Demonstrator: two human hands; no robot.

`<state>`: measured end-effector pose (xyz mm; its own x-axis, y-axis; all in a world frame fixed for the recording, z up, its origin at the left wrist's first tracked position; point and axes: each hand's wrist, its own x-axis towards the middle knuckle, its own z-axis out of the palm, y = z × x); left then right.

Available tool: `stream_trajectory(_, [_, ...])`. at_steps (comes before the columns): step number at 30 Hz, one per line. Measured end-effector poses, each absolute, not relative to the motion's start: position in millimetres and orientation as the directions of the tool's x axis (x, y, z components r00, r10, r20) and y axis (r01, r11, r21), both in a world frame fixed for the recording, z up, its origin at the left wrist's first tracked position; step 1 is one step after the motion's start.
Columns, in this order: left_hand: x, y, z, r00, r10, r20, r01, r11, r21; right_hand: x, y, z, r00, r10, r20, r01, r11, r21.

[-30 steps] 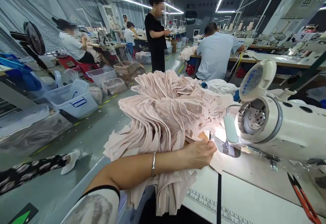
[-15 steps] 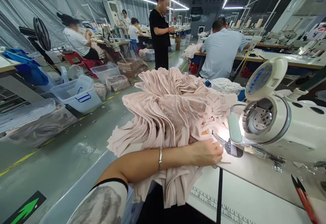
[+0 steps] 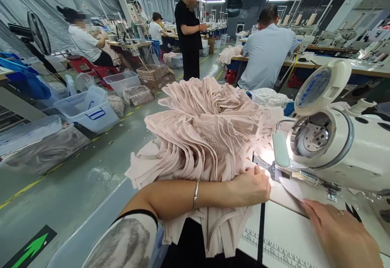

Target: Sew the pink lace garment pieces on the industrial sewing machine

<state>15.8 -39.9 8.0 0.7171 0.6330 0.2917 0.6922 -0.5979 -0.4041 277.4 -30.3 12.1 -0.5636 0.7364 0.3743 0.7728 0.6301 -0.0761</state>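
My left hand [image 3: 254,184] is closed beside the sewing machine's needle area, its curled fingers on pale pink fabric; the fingertips are hidden. At lower right, my right hand [image 3: 344,229] pinches the edge of a pale fabric piece [image 3: 291,193] that stretches toward the presser foot. A big heap of pale pink layered garments [image 3: 195,138] with lace lies behind and under my left forearm, some hanging over the table's front edge. The white sewing machine [image 3: 362,150] stands at right, its round cover raised and its lamp lit.
Dark blades of the snips [image 3: 353,212] show behind my right hand. A ruler scale [image 3: 274,253] runs along the table's front. Clear plastic bins [image 3: 88,111] and a fan [image 3: 39,32] stand at left. A person in black stands ahead; others sit at machines.
My right hand has come into view from the lower right, holding the pale fabric piece and covering the snips' red handles. My left hand has shifted slightly right. The view has moved a little.
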Motion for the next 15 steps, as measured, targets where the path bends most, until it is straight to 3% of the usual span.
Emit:
stream_trajectory(3, [17.1,-42.5,6.8,0.768,0.557,0.314,0.640,-0.663,-0.389,263.1,-23.6,15.1,-0.685,0.644,0.340,0.690,0.723,0.021])
stream_trajectory(8, [16.5,-47.6,8.5,0.759,0.594,0.267,0.651,-0.679,-0.340,241.2,-7.1,18.3,-0.600,0.768,0.224,0.730,0.640,-0.238])
stream_trajectory(13, [18.1,-47.4,16.3,0.729,0.655,0.199,0.683,-0.678,-0.273,223.4,-19.2,20.9,-0.463,0.870,0.168,0.868,0.483,-0.113])
stream_trajectory(15, [18.8,-44.2,16.2,0.745,0.638,0.196,0.666,-0.692,-0.279,215.2,-18.7,21.2,-0.422,0.898,0.128,0.887,0.438,-0.147])
